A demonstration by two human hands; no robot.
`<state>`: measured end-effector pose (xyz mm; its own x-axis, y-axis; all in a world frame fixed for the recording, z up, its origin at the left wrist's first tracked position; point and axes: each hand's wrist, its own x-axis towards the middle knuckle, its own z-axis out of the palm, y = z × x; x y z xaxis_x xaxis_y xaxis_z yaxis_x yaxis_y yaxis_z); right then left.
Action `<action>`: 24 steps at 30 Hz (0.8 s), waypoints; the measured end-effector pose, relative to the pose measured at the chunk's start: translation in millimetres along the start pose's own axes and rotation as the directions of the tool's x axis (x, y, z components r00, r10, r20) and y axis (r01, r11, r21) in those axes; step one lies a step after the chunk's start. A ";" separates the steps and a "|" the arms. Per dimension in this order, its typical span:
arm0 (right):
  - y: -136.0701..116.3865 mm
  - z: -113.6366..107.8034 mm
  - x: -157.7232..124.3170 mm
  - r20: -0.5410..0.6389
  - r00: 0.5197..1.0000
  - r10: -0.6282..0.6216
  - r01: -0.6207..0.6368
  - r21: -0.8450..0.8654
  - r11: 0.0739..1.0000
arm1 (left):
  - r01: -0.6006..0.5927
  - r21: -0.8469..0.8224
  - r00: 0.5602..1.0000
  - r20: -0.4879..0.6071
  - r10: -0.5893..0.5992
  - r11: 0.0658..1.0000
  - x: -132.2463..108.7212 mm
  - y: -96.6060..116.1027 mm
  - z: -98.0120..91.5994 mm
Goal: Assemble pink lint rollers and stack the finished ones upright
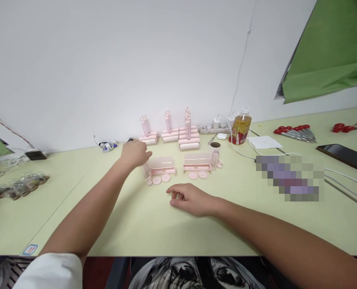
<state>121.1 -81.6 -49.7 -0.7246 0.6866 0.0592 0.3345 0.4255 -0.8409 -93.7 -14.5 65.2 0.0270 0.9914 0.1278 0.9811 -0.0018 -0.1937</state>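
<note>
My left hand (135, 154) reaches forward over the pale green table (130, 224), fingers curled, just left of a clear pink tray (162, 165) with small pink discs (161, 179) before it. I cannot make out whether it grips anything. My right hand (190, 198) rests on the table nearer me, fingers loosely bent, nothing in it. A second pink tray (197, 161) lies to the right with discs (198, 175) and a small clear cup (215, 154). Behind stand pink stacked blocks with upright posts (170, 130).
A bottle of amber liquid (241, 127), a power strip with chargers (215, 127) and white paper (264, 142) are at the back right. Red-handled tools (295, 131), a dark phone (345, 156) and white cables (343, 178) lie far right. Clear bags (18, 184) sit at left.
</note>
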 end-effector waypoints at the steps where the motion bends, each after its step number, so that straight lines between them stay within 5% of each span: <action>1: 0.6 0.2 0.0 0.005 1.000 0.000 0.000 0.007 1.000 | 0.072 -0.008 0.996 0.057 -0.072 0.997 9.3 -8.0 0.5; 4: 2.4 0.5 -0.1 0.002 1.000 -0.001 0.001 0.009 1.000 | 0.166 -0.078 0.967 0.207 -0.147 0.983 34.3 -26.2 6.1; 8: 2.2 -0.7 0.0 -0.025 0.999 -0.024 0.024 0.007 1.000 | 0.157 -0.142 0.963 0.243 -0.120 0.977 45.1 -38.3 2.2; 10: 1.3 -1.8 0.9 -0.059 0.998 -0.020 0.024 0.053 0.998 | 0.216 -0.214 0.972 0.135 -0.191 0.953 36.2 -41.3 -11.8; 13: -1.9 -4.1 2.6 -0.200 0.980 0.018 0.019 0.183 0.983 | 0.205 -0.552 0.935 -0.135 -0.329 0.809 4.1 -30.4 -33.5; 15: -6.9 -7.3 2.3 -0.348 0.937 -0.008 0.109 0.270 0.957 | 0.015 -0.775 0.960 -0.166 -0.227 0.631 -23.6 -8.2 -35.7; 17: -14.2 -13.7 -0.2 -0.515 0.853 -0.078 0.273 0.314 0.909 | -0.117 -0.895 0.993 -0.109 0.043 0.430 -47.8 19.9 -24.1; 19: -22.5 -23.8 -4.3 -0.644 0.756 -0.119 0.385 0.289 0.876 | -0.144 -0.934 0.957 -0.048 0.285 0.328 -62.9 43.5 -3.4; 21: -29.5 -36.6 -7.8 -0.697 0.708 -0.112 0.379 0.241 0.893 | -0.216 -0.887 0.938 -0.072 0.340 0.409 -67.2 55.9 18.8; 24: -32.5 -53.5 -8.0 -0.651 0.757 -0.045 0.261 0.239 0.935 | -0.209 -0.563 0.970 -0.018 0.241 0.800 -60.0 57.7 44.4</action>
<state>148.3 -69.3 5.9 -0.1716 0.8848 0.4332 -0.0201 0.4365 -0.8995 -47.2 -68.3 3.1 0.2658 0.9593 0.0951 0.8868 -0.2821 0.3661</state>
